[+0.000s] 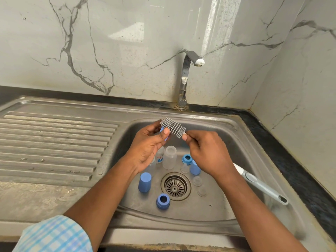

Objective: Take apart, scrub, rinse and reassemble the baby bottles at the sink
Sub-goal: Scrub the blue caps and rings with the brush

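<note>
Over the steel sink basin (227,135), my left hand (147,148) pinches a small blue bottle part, mostly hidden behind my fingers. My right hand (207,151) grips a grey silicone bottle brush (172,126) near its head, and the bristles lie against the blue part. The brush handle (261,184) sticks out to the lower right. On the basin floor stand a clear bottle (169,157) and a printed bottle (159,155). Near them lie blue caps (144,182), (194,167), blue collar rings (163,200), (187,159) and clear teats (197,180).
A chrome tap (185,77) rises behind the basin with no water running. The ribbed drainboard (52,142) lies to the left. The round drain strainer (175,186) sits mid-basin. A dark counter edge (283,151) and marble walls close in the right and back.
</note>
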A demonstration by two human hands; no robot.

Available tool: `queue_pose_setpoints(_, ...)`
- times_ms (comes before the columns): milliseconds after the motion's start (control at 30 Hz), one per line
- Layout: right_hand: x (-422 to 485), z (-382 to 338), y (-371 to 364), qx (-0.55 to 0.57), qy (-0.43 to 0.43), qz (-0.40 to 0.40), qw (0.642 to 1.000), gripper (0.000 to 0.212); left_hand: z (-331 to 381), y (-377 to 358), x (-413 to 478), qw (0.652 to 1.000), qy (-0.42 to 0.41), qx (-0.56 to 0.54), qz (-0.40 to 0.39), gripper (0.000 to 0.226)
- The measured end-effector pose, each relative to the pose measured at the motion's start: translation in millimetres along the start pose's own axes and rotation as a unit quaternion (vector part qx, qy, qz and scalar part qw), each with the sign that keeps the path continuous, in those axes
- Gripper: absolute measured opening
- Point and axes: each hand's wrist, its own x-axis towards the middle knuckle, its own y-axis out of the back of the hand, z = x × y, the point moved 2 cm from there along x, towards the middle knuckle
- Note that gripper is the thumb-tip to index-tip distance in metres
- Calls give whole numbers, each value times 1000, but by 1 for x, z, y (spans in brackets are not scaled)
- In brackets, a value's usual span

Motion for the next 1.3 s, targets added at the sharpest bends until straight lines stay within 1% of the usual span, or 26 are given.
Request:
queue_pose_setpoints(133, 0, 2, 3, 6, -8, 7, 1000, 31, 2, 0, 2, 999, 12, -45, 8, 48)
queue_pose_setpoints(267, 5, 9, 3, -41, -41, 25, 998, 30, 5, -2, 0, 997, 6, -75, 15, 64)
queue_pose_setpoints(333, 5, 16, 4, -33, -41, 21, 998, 30, 4, -3, -1, 998, 7, -53, 23, 63)
queue_pose_setpoints(367, 3, 16, 4, -22, -32, 21, 999, 31, 3, -2, -1, 998, 6, -43, 39, 61)
queue_pose_setpoints(467, -3, 2, 2, -4, 1, 11, 1000, 32, 5, 7, 4, 995, 1, -61, 80, 56)
queue_pose_setpoints(533, -1, -2, 0, -16, -3, 16, 1000, 31, 5, 7, 5, 995, 1, -65, 75, 55)
queue_pose_setpoints(700, 6, 11, 2, -31, -45, 32, 998, 32, 3, 1, 2, 999, 0, -37, 28, 57)
queue_pose_setpoints(767, 4, 16, 3, -29, -42, 29, 998, 32, 2, 0, 3, 999, 0, -22, 25, 60)
queue_pose_setpoints(900, -1, 12, 2, -9, -10, 8, 1000, 31, 5, 5, 3, 999, -13, -9, 39, 64)
queue_pose_setpoints(1100, 4, 18, 5, -21, -47, 17, 999, 32, 0, -2, 0, 1000, -4, 2, -2, 72)
queue_pose_setpoints(1200, 1, 16, 5, 4, -29, 22, 999, 35, 0, 1, 1, 999, -12, -30, 15, 74)
queue_pose_setpoints(1300, 2, 12, 5, 13, -17, 27, 999, 38, 2, 4, 2, 999, -13, -39, 34, 67)
